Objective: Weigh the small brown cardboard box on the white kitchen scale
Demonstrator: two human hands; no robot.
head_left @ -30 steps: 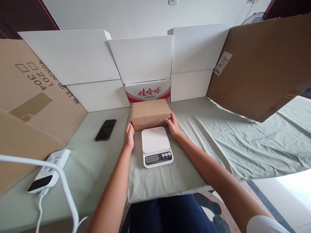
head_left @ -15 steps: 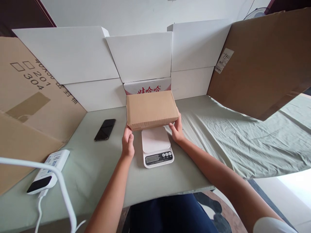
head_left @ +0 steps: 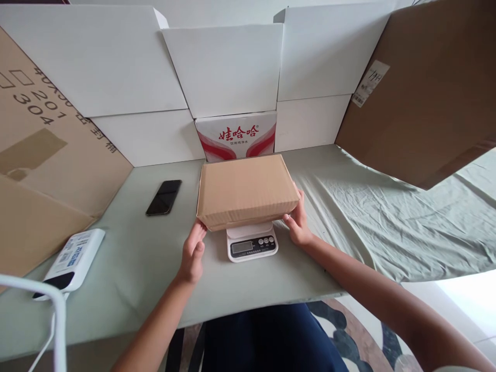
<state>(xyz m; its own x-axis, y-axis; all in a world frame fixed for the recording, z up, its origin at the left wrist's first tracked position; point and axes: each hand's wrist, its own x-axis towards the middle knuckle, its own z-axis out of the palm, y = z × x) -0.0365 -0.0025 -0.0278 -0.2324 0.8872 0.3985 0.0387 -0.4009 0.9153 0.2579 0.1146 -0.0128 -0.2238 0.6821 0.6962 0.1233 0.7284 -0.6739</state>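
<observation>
Between my two hands is a closed brown cardboard box (head_left: 248,186), its lid side up. My left hand (head_left: 192,250) grips its near left corner, thumb toward me and fingers partly hidden underneath. At the near right corner, my right hand (head_left: 298,222) holds it with the thumb at the front edge. Below the box is a white kitchen scale (head_left: 252,253); its button panel and display show, while most of the weighing plate is covered. Whether the box touches the plate I cannot tell.
A black phone (head_left: 164,197) lies to the left. Further left are a white power bank (head_left: 73,263) and a white cable (head_left: 58,310). White boxes (head_left: 228,67) form a wall behind, above a red-lettered carton (head_left: 237,135). Large brown cartons (head_left: 418,98) flank the cloth-covered table (head_left: 228,294).
The box has come nearer to me, held in both hands, and now covers most of the scale's plate. More of the red-lettered carton shows. The view has tilted down.
</observation>
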